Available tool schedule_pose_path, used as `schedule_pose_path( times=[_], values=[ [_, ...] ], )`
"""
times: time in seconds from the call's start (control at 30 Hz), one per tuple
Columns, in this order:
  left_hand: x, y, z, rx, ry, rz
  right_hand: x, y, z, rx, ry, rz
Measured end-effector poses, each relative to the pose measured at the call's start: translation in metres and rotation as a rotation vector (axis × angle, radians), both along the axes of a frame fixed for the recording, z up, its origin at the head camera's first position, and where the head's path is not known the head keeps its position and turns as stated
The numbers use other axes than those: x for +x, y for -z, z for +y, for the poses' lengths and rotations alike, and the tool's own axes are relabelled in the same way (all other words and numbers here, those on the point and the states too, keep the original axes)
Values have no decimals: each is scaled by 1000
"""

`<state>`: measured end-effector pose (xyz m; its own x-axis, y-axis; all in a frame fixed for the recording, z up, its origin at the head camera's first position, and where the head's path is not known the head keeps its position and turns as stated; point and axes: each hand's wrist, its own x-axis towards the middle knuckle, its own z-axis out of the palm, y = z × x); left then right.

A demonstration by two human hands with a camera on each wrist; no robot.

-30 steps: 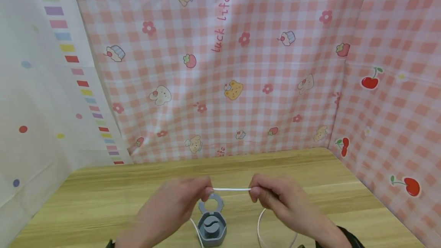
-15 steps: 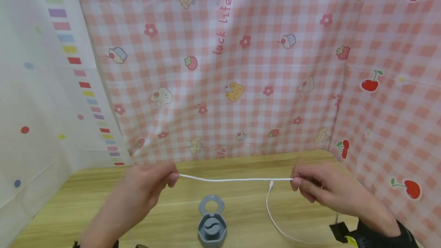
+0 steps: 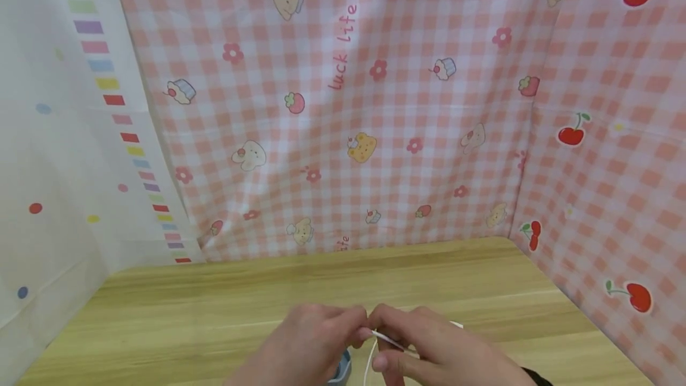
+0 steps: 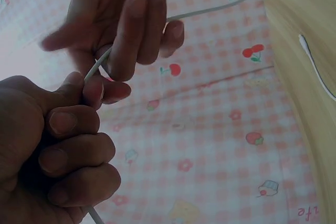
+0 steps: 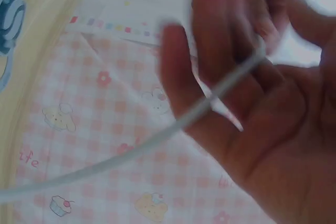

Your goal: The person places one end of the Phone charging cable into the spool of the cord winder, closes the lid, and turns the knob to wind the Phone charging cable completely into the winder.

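Note:
A thin white cable [image 3: 388,339] runs between both hands above the table. My left hand [image 3: 311,344] pinches it between thumb and index finger, its other fingers curled, as the left wrist view shows; more cable [image 4: 94,215] leaves below that fist. Close against it, my right hand [image 3: 436,344] has its thumb apart and fingers loosely extended, blurred in its wrist view. There the cable [image 5: 142,148] crosses in front of the palm and fingers. A grey-blue cable winder [image 3: 343,374] sits on the table, mostly hidden by my left hand; part of this winder [image 5: 11,17] shows in the right wrist view.
The wood-grain table [image 3: 214,296] is bordered by a pink checked cloth [image 3: 332,183] at the back and right, and a white dotted cloth [image 3: 48,165] at left. One cable end [image 4: 304,43] lies on the table in the left wrist view.
Both hands spread apart along the cable, then came back together lower and nearer me. The right thumb has come away from the cable. My left hand now covers most of the winder.

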<state>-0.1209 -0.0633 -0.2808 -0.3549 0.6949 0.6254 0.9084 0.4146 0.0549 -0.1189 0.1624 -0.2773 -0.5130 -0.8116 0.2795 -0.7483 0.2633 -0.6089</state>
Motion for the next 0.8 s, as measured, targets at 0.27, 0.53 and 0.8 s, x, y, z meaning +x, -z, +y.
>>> schedule_pose_path(
  times=[0.27,0.53,0.8],
  values=[
    [0,-5,-11,23,-31,-1,-9,-2,12,-216,112,282],
    [-4,-16,-43,37,-126,-10,-33,-15,82,-311,288,308],
    [-7,-19,-57,47,-184,-27,-54,-9,122,-248,316,245]
  ],
)
